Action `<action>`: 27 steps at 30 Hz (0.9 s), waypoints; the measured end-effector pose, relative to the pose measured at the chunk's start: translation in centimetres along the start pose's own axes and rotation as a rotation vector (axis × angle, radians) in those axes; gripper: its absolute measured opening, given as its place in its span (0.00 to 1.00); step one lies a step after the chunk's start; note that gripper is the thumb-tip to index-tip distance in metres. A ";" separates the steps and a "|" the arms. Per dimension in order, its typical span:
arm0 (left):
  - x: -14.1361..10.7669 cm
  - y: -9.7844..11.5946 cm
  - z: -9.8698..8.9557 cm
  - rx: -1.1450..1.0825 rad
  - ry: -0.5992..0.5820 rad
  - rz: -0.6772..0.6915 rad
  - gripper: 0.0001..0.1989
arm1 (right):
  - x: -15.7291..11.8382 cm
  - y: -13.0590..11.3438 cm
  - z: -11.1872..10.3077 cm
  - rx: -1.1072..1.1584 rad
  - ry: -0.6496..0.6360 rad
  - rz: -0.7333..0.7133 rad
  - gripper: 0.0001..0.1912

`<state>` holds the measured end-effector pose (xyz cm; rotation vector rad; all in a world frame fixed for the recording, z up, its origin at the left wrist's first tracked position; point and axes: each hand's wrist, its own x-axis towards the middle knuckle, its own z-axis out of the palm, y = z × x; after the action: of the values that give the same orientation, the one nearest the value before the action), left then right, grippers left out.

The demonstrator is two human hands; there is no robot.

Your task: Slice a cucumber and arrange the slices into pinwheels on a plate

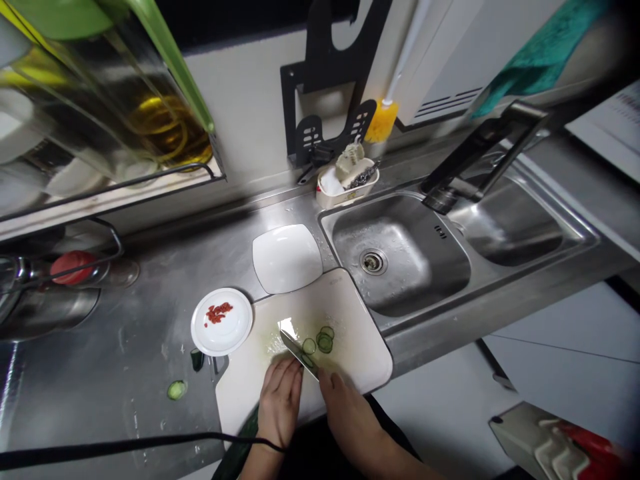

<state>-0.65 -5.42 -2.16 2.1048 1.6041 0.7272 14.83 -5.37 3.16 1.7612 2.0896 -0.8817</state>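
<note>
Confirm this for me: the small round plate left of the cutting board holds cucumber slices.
Not quite. The head view shows the small round plate left of the cutting board holding chopped red pieces. The cucumber slices lie on the board beside the knife.

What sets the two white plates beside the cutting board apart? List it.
The round plate is circular; the square plate has rounded corners. The round plate holds red chopped bits; the square plate holds nothing. The round plate sits left of the cutting board; the square plate sits behind it, nearer the sink. Both are white and rest on the steel counter.
</note>
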 end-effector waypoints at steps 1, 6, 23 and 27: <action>0.0 0.0 0.0 -0.001 0.003 0.001 0.11 | 0.0 0.1 0.0 0.013 -0.009 0.009 0.27; 0.3 0.1 -0.1 -0.011 0.002 0.000 0.13 | -0.7 0.7 -1.0 0.055 -0.050 0.022 0.30; 0.4 0.3 -0.3 -0.004 0.034 0.018 0.10 | -4.8 1.2 -3.6 0.109 -0.099 0.035 0.30; 0.4 0.3 -0.3 0.002 0.045 0.020 0.09 | -4.6 1.1 -3.6 0.097 -0.102 0.032 0.29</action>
<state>-0.50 -5.11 -1.64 2.1229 1.6104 0.7842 17.59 -6.81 8.28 1.7521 1.9805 -1.0573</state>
